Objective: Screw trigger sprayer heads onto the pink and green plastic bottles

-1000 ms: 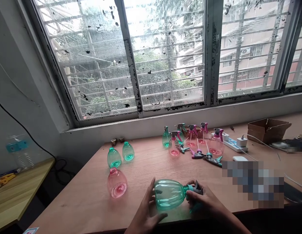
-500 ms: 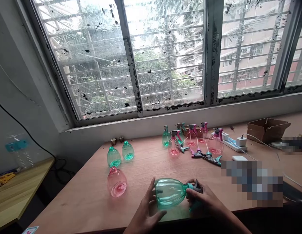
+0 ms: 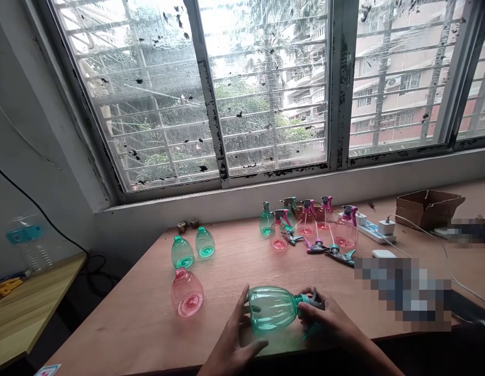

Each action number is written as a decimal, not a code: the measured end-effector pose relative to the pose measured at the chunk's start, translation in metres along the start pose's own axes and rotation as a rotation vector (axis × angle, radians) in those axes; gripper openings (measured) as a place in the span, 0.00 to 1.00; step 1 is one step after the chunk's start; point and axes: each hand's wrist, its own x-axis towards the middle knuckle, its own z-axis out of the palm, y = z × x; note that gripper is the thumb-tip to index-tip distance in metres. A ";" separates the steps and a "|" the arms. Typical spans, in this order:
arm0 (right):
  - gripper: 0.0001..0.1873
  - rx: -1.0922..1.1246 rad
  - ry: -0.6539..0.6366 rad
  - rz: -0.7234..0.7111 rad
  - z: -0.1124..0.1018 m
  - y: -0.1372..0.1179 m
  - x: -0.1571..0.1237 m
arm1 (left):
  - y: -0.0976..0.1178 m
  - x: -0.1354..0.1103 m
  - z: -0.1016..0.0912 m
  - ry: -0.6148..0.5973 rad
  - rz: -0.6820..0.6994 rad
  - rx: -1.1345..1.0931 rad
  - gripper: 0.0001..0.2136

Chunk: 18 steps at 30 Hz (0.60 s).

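Observation:
A clear green spray bottle [image 3: 274, 309] lies tilted on its side in the air near the table's front edge, its base toward the left. My right hand [image 3: 323, 316] is closed around its neck and the grey-and-teal spray head [image 3: 315, 300], thumb on the near side. At the base end, my left hand [image 3: 240, 331] has its fingers spread, with the thumb well apart; some fingertips show through the clear plastic. Whether those fingers touch the bottle I cannot tell. Left of my hands stand a pink bottle [image 3: 187, 293] and two green bottles [image 3: 182, 253], all without spray heads.
Toward the window, several bottles with spray heads [image 3: 279, 230] stand together. Loose spray heads [image 3: 340, 254] lie before them. A white power strip [image 3: 378, 232], a cardboard box [image 3: 428, 210] and a white charger-like piece [image 3: 384, 254] are on the right. A pixelated patch covers part of the table.
Both hands and the green spray bottle stay almost exactly where they were. The whole view has shifted very slightly.

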 end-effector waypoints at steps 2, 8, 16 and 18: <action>0.26 -0.006 -0.009 0.004 0.001 -0.001 -0.001 | -0.003 0.000 0.000 0.003 -0.021 -0.041 0.50; 0.25 0.019 -0.027 0.012 0.001 -0.002 -0.002 | -0.009 0.001 -0.002 0.030 -0.041 -0.019 0.45; 0.24 0.020 -0.028 0.009 -0.001 0.003 -0.001 | -0.001 0.003 0.000 0.015 -0.005 0.038 0.46; 0.24 0.018 -0.034 0.010 -0.001 0.003 -0.001 | -0.002 0.002 0.000 0.027 -0.022 0.009 0.50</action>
